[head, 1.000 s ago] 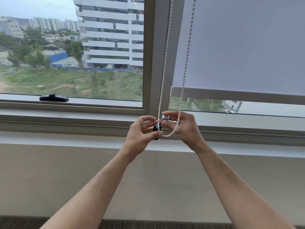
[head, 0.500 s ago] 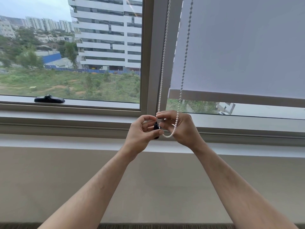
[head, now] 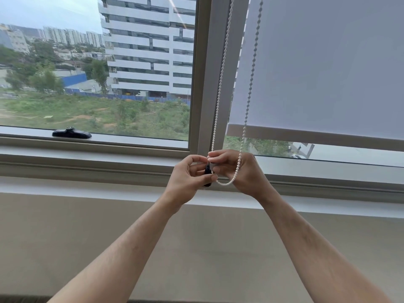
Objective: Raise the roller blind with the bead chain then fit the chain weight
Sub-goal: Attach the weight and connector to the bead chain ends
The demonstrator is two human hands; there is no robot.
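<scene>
At the window frame's lower edge, my left hand (head: 188, 174) pinches the small black chain weight (head: 207, 171) while my right hand (head: 237, 169) grips the white bead chain (head: 220, 84) looping beneath the partly raised grey roller blind (head: 328, 73).

Matt, smooth cloth roller blind (head: 323, 68); glossy white plastic bead chain (head: 220, 84); shiny dark plastic chain weight (head: 207, 170); satin-painted window frame (head: 205, 84).
</scene>
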